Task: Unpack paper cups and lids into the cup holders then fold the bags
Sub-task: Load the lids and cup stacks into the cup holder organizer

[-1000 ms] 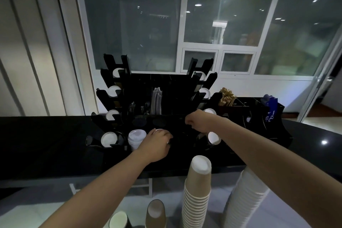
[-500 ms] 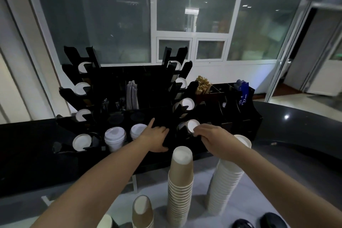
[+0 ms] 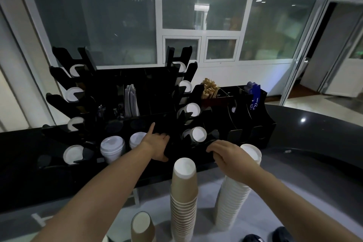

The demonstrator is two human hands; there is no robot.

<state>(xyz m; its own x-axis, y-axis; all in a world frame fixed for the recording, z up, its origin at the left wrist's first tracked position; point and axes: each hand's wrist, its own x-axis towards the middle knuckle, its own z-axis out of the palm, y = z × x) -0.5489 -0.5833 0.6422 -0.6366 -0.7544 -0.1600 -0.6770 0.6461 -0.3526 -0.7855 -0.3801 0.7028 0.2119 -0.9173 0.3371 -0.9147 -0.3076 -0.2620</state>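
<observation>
Hovering right hand (image 3: 227, 153), fingers curled, holding nothing, above the white cup stack (image 3: 235, 192) — a clumsy grab topples it; left hand (image 3: 157, 143) spread on the holder (image 3: 196, 144).

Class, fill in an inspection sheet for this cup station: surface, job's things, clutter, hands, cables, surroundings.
Surface: glossy black counter, reflecting ceiling lights.
Job's things: black cup holder rack with white cup bottoms showing in its side slots; lid stack; brown cup stack and white cup stack in front.
Clutter: wooden stirrers, blue packets.
Hands: left hand flat on the rack, index finger extended; right hand on top of the white cup stack.
Cables: nothing seen.
Surroundings: glass partition, doorway at right.
</observation>
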